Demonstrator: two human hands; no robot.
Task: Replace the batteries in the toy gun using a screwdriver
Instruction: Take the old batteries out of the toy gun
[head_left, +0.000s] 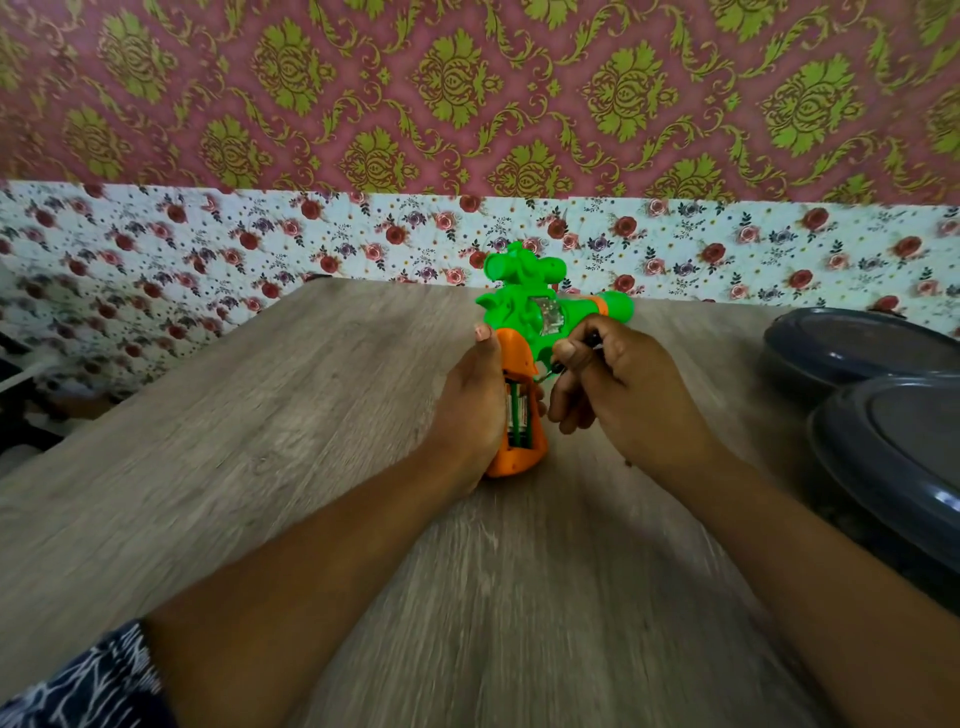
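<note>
Head view. My left hand (475, 410) curls round the orange grip of the toy gun (540, 312), which lies on its side on the wooden table (260, 441), near its far edge, with the green barrel pointing right. The battery compartment (519, 415) in the grip stands open, no cover over it, and a green-wrapped battery (516, 413) sits inside; whether it is a spent cell or a fresh one I cannot tell.

My right hand (608, 384) is closed on a small dark screwdriver (571, 356), held between thumb and curled fingers. Its tip lies just beside the upper edge of the open compartment; blur hides whether it touches the plastic.

To the right, well apart from the toy gun, two dark round lidded containers (883, 395) rest at the table edge. A floral strip and patterned wallpaper close the background.

Step in hand, as I judge it: working at the open compartment, either prising the cell out or preparing to close up. The cover and its screw are not visible. The next move calls for a steady left grip and fine tip placement, without slipping onto the contacts.
</note>
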